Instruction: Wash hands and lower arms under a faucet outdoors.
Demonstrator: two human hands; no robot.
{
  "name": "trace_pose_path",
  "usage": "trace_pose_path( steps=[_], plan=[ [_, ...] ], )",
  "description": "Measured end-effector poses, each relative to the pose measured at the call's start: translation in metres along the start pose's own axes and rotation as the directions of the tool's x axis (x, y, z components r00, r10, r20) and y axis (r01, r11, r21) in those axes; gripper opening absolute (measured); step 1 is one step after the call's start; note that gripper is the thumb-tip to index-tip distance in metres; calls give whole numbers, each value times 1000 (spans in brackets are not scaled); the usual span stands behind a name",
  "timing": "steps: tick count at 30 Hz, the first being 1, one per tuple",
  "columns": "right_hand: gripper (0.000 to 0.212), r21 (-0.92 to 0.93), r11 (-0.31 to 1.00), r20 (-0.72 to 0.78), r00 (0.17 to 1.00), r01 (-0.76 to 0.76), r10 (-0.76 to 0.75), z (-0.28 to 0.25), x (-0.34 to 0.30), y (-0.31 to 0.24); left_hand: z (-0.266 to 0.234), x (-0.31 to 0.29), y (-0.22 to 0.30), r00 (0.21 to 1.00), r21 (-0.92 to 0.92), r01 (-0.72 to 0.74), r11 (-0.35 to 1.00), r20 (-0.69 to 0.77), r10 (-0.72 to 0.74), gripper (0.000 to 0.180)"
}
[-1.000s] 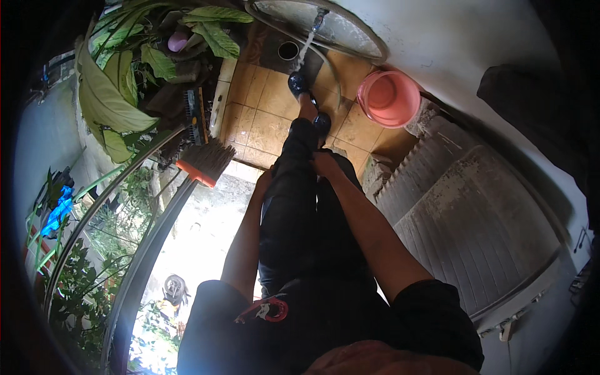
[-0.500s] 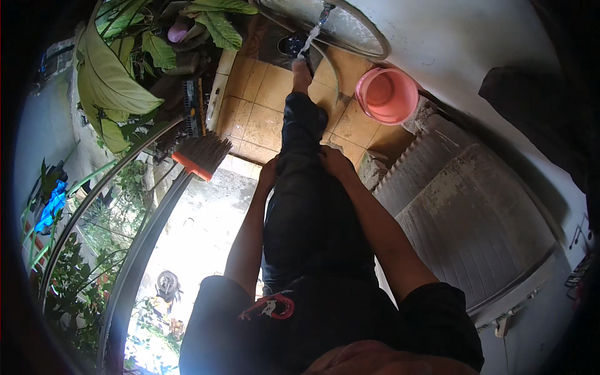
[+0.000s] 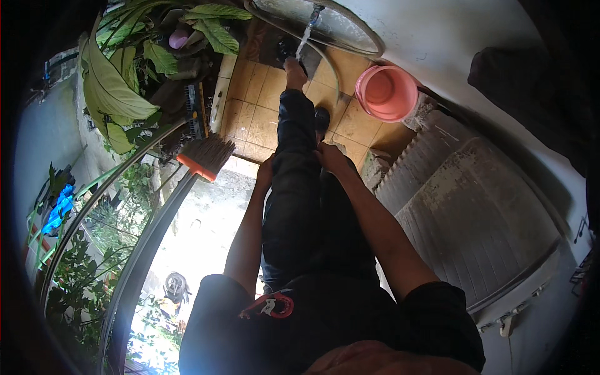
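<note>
My left hand (image 3: 267, 170) is closed on the side of my dark trouser leg (image 3: 294, 140), near the knee. On its other side my right hand (image 3: 332, 157) grips the trouser cloth too; the fingertips of both hands are partly hidden. That leg stretches forward, and its bare foot (image 3: 295, 74) is under a stream of water (image 3: 304, 42). The water runs from a tap (image 3: 315, 15) at the far wall. My other foot, in a dark shoe or sandal (image 3: 322, 117), stands on the yellow tiles (image 3: 265, 125).
To the right of the feet stands a pink bucket (image 3: 409, 94). A grey ribbed slab (image 3: 475, 219) lies along the right wall. On the left are a broom with an orange head (image 3: 199, 167), large-leaved plants (image 3: 115, 87) and a curved rail (image 3: 84, 212). A hose (image 3: 334, 72) crosses the tiles.
The raised leg and bare foot have shifted slightly left, and more of the standing foot shows beside them. Both hands keep their hold on the trouser leg.
</note>
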State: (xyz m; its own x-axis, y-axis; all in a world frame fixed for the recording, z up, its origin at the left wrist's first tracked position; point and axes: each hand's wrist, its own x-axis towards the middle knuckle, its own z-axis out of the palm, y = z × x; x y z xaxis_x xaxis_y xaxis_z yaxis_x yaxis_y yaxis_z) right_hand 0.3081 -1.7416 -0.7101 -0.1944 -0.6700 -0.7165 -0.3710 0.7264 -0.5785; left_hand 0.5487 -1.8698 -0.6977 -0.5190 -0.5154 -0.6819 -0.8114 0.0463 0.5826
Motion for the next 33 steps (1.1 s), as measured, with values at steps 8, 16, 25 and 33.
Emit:
trace_pose_path(
  steps=[8,16,25,33],
  plan=[
    [31,-4,999,-7,999,-50,50,-12,-5,-16,2,-1,-7,1000,-17,21,1000,-2,-21,45],
    [29,49,996,62,995,-77,74,-13,-22,-14,6,-9,-5,997,59,-39,998,73,34,41],
    [30,-7,989,166,975,-148,147,9,-38,2,15,-24,-4,978,-52,146,988,161,-136,38],
    [30,9,991,177,976,-134,130,20,-45,-2,26,-38,-23,989,4,116,993,95,-116,37]
  ],
)
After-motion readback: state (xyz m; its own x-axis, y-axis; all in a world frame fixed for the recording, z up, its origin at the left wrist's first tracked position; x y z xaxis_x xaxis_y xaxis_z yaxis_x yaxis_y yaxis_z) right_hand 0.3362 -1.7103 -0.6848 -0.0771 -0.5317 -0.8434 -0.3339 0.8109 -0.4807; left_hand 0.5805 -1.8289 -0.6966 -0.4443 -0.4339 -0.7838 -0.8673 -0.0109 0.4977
